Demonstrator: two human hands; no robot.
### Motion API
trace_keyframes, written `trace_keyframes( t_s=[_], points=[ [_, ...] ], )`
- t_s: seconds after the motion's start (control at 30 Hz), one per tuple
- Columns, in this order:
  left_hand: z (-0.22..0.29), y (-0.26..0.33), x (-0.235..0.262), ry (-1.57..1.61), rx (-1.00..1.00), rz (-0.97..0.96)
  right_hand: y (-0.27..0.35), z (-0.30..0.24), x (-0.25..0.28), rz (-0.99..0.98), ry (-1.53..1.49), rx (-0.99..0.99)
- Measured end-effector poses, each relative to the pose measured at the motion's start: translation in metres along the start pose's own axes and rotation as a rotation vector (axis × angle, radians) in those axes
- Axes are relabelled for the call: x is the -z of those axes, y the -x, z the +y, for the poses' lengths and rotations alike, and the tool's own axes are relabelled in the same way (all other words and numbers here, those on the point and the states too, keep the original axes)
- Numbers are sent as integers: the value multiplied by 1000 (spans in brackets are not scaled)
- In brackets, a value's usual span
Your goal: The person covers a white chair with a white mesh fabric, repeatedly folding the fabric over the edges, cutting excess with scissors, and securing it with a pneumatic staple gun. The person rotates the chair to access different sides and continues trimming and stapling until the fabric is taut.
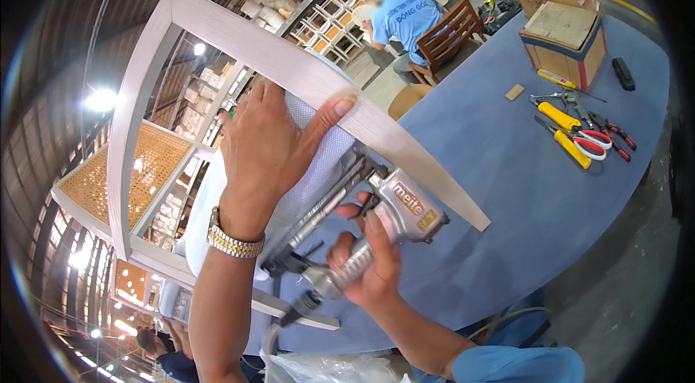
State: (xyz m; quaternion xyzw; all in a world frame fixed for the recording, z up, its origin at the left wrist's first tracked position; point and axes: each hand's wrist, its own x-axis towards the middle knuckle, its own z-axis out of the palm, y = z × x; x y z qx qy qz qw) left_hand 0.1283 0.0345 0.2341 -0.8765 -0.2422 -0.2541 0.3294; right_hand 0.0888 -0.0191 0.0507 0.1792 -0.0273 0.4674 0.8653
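Observation:
A pale wooden chair (253, 34) lies tipped over on the blue table, with a light woven fabric seat and a cane panel (130, 173). My left hand (264, 140) grips the chair at its seat, thumb laid over the wooden rail and fingertips partly hidden behind the frame. Wrapped round the handle of a silver pneumatic staple gun (409, 202) is my right hand (369, 256). The gun's nose and magazine lie against or close by the fabric (322, 144) below my left hand; exact contact is hard to tell. An air hose hangs from the handle's end.
On the blue table (463, 296), yellow-handled tools (561, 122), pliers (615, 137) and red-and-white scissors (592, 144) lie at right. Cardboard boxes (568, 35) stand behind them. A co-worker (405, 17) sits beyond near a brown chair (449, 32). Clear plastic (333, 368) lies at the lower edge.

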Motion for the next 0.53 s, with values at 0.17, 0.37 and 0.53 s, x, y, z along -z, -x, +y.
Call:
trace_keyframes(
  t_s=[0.17, 0.37, 0.53],
  points=[
    [1, 11, -9, -175, -44, 209, 42, -97, 19, -120, 607, -6],
    [-6, 25, -28, -234, -37, 335, 66, -218, -22, 74, 2045, 38],
    [1, 24, -32, -264, 59, 192, 9, -271, 12, 170, 2955, -53]
  ],
)
